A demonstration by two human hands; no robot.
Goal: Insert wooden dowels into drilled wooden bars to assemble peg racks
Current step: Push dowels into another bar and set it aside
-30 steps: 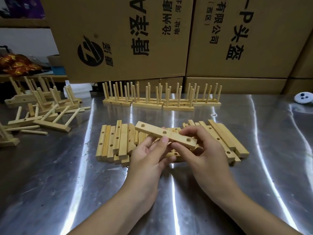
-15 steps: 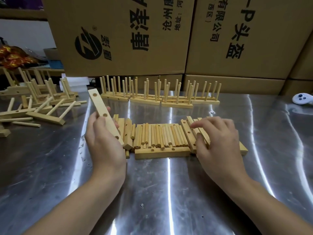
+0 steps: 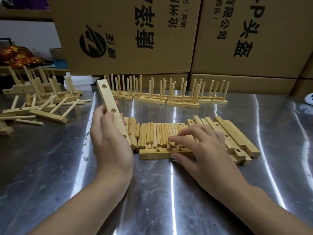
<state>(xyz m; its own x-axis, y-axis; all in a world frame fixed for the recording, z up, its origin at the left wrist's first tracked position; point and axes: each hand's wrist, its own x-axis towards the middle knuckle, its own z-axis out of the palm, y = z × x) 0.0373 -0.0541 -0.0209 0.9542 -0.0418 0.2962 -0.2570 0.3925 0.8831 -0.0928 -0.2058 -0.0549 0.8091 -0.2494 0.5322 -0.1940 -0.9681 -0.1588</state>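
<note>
L hand (image 3: 111,143) grips a drilled bar (image 3: 109,106) at approx. 10 o'clock of the table centre; fingers curled round its near edge, one fingertip showing past the far edge; the bar is tilted, lower end by the palm, upper end toward 11 o'clock, three holes facing the camera. R hand (image 3: 205,150) lies at 2 o'clock of the L hand, palm down; fingers (image 3: 174,138) lightly spread, tips resting on the loose dowels (image 3: 155,134), slightly blurred, so whether any dowel is pinched can't be told; thumb touches the front edge of a flat bar (image 3: 152,152) lying just in front of the dowels. Dowels lie side by side at centre, pointing 12 to 6. Bar stack (image 3: 235,134) sits at 3 o'clock, partly under the R hand. Finished racks (image 3: 169,97) stand in a row at 12 o'clock, pegs up; rack pile (image 3: 42,100) lies jumbled at 10 o'clock. All on a steel table (image 3: 152,192); cartons (image 3: 127,31) behind.
</note>
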